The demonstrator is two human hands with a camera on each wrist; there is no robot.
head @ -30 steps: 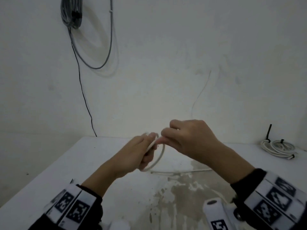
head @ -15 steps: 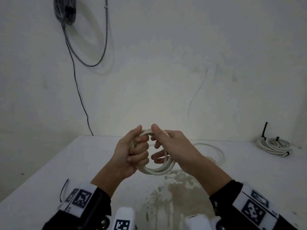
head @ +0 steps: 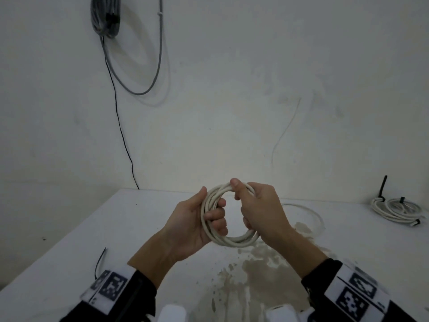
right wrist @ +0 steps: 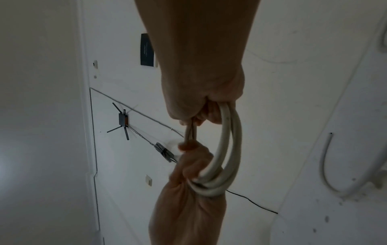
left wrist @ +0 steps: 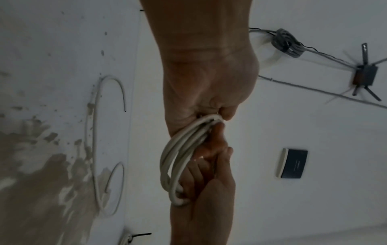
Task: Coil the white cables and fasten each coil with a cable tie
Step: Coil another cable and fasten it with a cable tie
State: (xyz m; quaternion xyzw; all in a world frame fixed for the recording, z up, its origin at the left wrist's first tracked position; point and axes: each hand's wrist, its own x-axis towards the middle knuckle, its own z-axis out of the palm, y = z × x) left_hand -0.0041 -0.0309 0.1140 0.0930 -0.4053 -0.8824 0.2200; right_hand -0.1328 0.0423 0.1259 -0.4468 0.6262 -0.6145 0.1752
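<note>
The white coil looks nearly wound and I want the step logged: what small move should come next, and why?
Probably wind the loose tail lying on the table onto the coil. The left hand and right hand both grip the coil in the air, unfastened; a cable tie lies at the left.
</note>
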